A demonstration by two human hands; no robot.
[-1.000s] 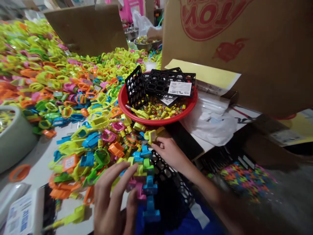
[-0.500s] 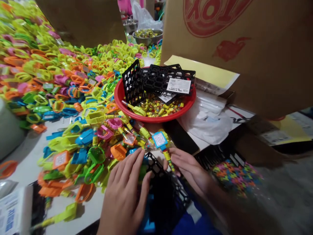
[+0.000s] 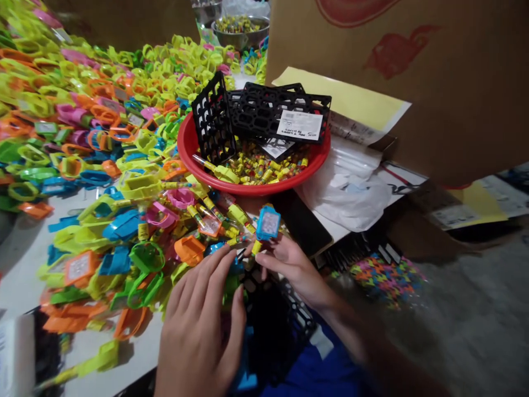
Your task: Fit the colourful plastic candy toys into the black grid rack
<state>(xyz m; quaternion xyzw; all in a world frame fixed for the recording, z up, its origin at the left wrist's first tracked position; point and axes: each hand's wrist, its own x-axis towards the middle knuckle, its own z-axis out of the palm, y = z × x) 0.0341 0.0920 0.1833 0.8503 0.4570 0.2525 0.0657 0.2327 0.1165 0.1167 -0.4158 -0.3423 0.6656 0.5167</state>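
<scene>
My right hand is closed around the lower part of a blue toy watch. The watch's square face points up, and its yellow-capped candy tube shows by my fingers. Palm down, my left hand lies with its fingers stretched out over some toys at the left of a black plastic grid tray. Its palm hides what lies beneath. A blue plastic piece pokes out below the left thumb.
Brightly coloured toy watches are heaped along the left. Ahead stands a red basin with small candy tubes and black grid trays. A large cardboard box, plastic bags and a dark phone-like slab are on the right.
My right hand has turned the blue watch more upright and moved it slightly left and up. My left hand stays beside the tray. The whole view has shifted a little.
</scene>
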